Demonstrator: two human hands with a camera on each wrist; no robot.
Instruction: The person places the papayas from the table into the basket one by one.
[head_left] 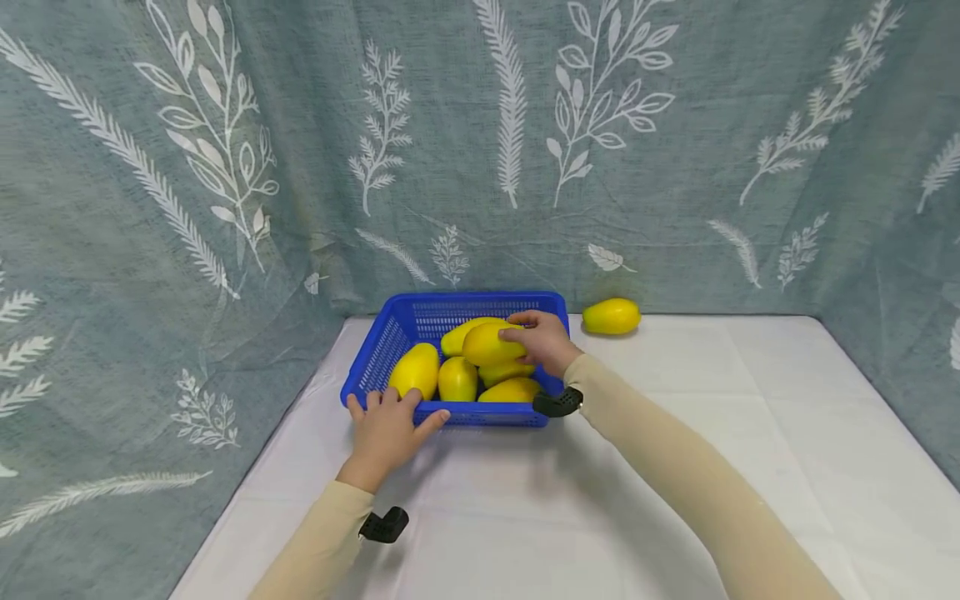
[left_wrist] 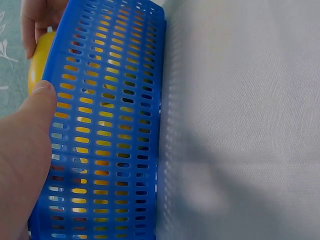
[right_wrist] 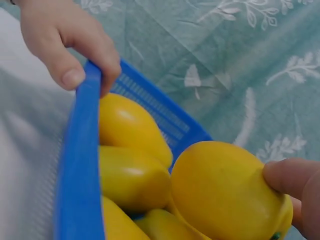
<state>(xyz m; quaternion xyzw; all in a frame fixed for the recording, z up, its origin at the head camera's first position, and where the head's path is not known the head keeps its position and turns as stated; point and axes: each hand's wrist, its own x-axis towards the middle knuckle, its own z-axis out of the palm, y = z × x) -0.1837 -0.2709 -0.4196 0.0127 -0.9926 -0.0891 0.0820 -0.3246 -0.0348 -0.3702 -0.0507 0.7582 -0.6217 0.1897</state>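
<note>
A blue plastic basket (head_left: 480, 410) holds several yellow mangoes, among them a plump one (head_left: 415, 372) at its left end. My left hand (head_left: 386, 431) grips the basket's near rim toward the left corner, thumb outside and fingers over the edge, as the right wrist view shows. Over the right part of the basket, my right hand (head_left: 549, 340) holds a mango (right_wrist: 225, 187) between thumb and fingers, on top of the other fruit. Its green-tipped end shows beside the fingers in the right wrist view. In the left wrist view, the slotted basket wall (left_wrist: 107, 120) hides most of the fruit.
Another mango (head_left: 612, 317) lies on the white tablecloth (head_left: 720, 367) to the right of the basket, near the back edge. A green curtain (head_left: 450, 125) with white leaf prints hangs close behind the basket and along both sides.
</note>
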